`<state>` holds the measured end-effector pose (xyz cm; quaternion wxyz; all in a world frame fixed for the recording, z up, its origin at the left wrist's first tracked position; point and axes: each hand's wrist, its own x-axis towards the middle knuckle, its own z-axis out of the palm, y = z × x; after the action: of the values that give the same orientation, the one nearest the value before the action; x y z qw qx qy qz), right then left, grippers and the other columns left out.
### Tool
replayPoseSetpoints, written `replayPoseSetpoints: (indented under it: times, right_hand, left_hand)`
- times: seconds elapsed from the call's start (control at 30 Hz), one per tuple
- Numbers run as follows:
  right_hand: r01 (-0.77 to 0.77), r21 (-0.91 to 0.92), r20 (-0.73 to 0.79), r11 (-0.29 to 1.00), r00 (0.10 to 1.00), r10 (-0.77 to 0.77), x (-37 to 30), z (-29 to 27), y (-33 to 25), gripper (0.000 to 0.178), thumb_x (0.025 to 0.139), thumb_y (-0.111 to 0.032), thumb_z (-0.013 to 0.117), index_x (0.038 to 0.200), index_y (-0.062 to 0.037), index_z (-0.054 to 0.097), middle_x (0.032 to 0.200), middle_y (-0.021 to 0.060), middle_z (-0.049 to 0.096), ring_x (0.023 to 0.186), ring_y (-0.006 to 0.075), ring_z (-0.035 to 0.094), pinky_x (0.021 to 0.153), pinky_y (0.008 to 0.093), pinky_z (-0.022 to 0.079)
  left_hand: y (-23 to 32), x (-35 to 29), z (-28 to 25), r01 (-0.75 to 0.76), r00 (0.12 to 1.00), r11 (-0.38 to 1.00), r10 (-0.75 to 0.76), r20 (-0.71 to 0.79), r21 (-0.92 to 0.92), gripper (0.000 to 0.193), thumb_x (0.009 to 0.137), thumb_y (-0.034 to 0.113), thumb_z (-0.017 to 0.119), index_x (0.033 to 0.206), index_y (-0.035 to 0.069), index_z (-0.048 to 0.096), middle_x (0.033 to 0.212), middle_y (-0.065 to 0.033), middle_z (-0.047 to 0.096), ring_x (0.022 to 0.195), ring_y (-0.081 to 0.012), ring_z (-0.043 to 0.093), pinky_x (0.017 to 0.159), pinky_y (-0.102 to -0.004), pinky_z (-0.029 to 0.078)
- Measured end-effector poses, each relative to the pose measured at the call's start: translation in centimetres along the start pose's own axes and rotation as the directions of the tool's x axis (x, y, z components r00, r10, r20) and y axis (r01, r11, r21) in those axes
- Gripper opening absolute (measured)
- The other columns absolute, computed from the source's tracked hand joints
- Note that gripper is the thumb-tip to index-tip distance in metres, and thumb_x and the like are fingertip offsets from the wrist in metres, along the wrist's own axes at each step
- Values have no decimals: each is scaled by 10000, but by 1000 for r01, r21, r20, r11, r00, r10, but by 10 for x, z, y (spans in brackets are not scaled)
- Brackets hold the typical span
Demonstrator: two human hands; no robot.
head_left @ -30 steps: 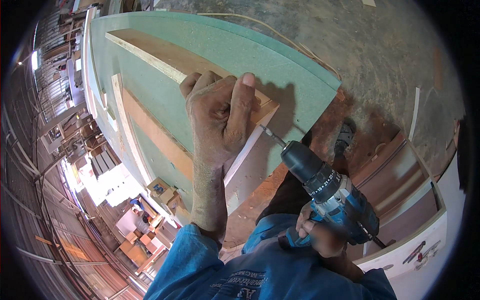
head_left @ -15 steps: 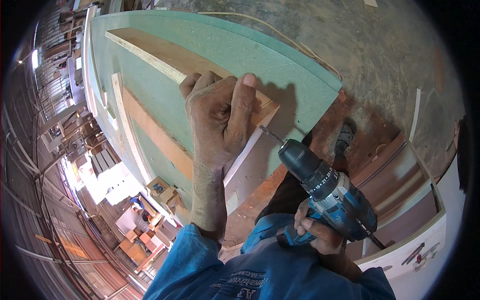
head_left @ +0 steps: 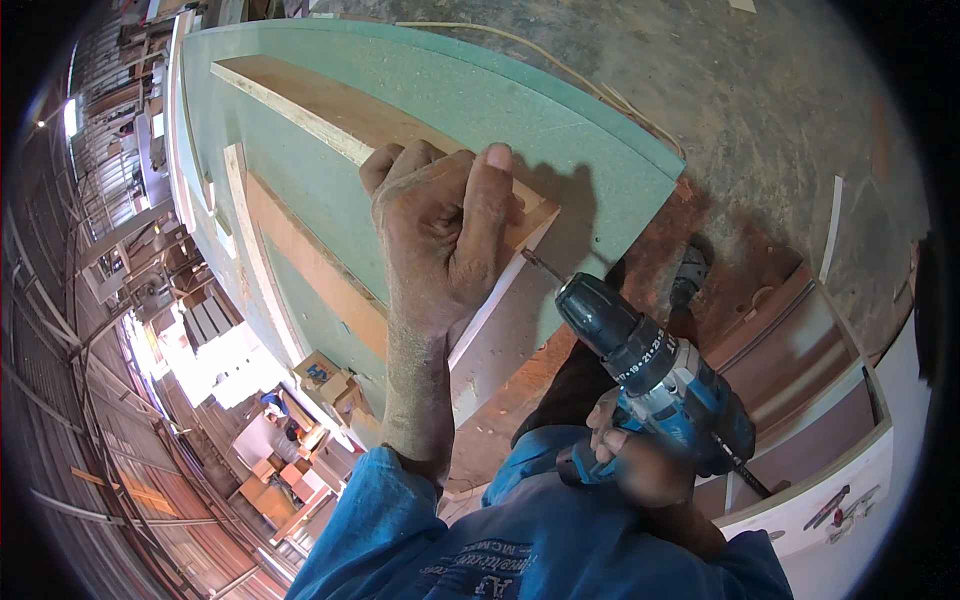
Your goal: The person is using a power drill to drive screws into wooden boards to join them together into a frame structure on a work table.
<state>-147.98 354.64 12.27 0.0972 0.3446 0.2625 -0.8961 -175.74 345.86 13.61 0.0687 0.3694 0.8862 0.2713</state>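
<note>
My left hand (head_left: 432, 235) is closed over the near end of a long wooden board (head_left: 325, 105), the thumb raised and partly bent. The board stands on edge on a green panel (head_left: 440, 90). My right hand (head_left: 650, 468) is wrapped round the handle of a blue and black cordless drill (head_left: 685, 400), though part of this hand is blurred. A thin drill bit (head_left: 545, 265) sticks out of the chuck. Its tip is at the pale near face of the board, just below my left hand. Whether it has entered the wood I cannot tell.
A second board frame (head_left: 315, 255) lies left of the first on the panel. At right stands an open wooden cabinet (head_left: 800, 400) with small tools (head_left: 840, 510) on its edge. A cable (head_left: 540, 45) runs past the panel's far side. Cardboard boxes (head_left: 325, 380) sit at lower left.
The drill has shifted and tilted very slightly, its bit tip staying against the board's face. My left hand and the board keep nearly the same place.
</note>
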Motion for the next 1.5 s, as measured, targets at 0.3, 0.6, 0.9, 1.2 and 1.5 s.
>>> replayPoseSetpoints:
  times: [0.3,0.6,0.9,1.2,1.5]
  right_hand:
    - [47,-375,29,926,999,-39,-4,-22,24,166,906,-89,717,1068,-63,694,995,74,713,976,195,704,868,351,573]
    - [168,-600,85,782,986,-146,0,-27,22,206,909,-117,784,1101,-169,728,1113,64,744,1010,183,727,853,376,623]
    - [399,-758,238,516,906,-351,5,-29,19,245,893,2,635,1137,2,611,934,68,662,793,126,655,692,281,530]
    - [473,-545,388,692,874,-292,33,-56,12,313,963,-222,669,1191,-14,622,1038,69,677,862,148,674,690,261,554]
    - [-69,-528,728,-846,477,-493,39,-39,7,225,922,-199,770,1107,-110,678,935,40,688,831,176,679,720,331,587]
  left_hand:
    - [-1,-1,4,6,1000,1000,-6,-9,6,504,1052,324,557,612,101,660,549,-15,583,629,-170,395,942,-391,324]
    - [3,-1,0,41,999,999,-42,17,17,500,1055,317,552,629,95,693,582,-3,631,664,-155,441,972,-393,312]
    - [3,-3,0,66,997,997,-68,47,40,493,1058,302,541,656,93,733,623,8,687,713,-134,497,1017,-398,291]
    - [-2,-6,1,59,998,997,-60,34,51,493,1061,305,540,659,98,739,634,19,695,747,-123,531,1042,-402,279]
    - [-1,-6,1,40,999,999,-40,-29,18,541,1046,380,569,606,93,697,519,-12,550,654,-186,475,1018,-396,320]
